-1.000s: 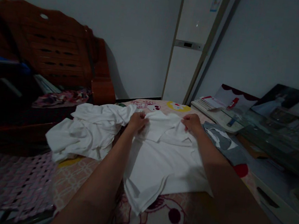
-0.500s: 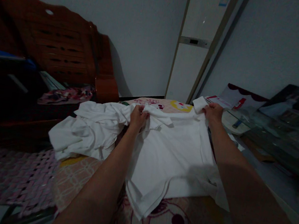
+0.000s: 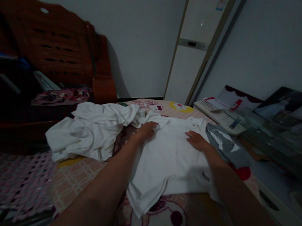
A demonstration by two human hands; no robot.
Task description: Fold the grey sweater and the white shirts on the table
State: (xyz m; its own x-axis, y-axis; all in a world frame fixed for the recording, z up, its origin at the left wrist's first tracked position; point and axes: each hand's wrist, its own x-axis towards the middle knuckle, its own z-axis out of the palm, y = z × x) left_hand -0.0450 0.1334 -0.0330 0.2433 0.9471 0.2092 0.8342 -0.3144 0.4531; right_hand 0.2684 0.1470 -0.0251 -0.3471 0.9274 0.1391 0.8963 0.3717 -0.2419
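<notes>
A white shirt [image 3: 170, 155] lies spread on the patterned cloth, its near corner hanging loose toward me. My left hand [image 3: 148, 131] rests on the shirt's upper left part, fingers extended over the fabric. On the upper right part lies my right hand [image 3: 197, 140], its fingers stretched toward the left and apart from my left hand. Neither hand grips the cloth. Left of the shirt, a crumpled heap of white clothing [image 3: 91, 129] sits close to my left forearm. A grey and white folded garment [image 3: 226, 144] lies just beyond my right wrist.
The patterned cloth [image 3: 76, 181] covers the surface under the clothes. A pink woven seat [image 3: 7, 179] stands at lower left, a wooden bench [image 3: 57, 43] behind it. At right is a glass-topped cabinet [image 3: 269, 135] with papers and a photo. A tall white appliance [image 3: 188, 70] stands at the back.
My right hand has let go of the shirt's far right corner and moved left and nearer onto the fabric. My left hand has released its pinch and shifted slightly right and nearer. The shirt lies flatter.
</notes>
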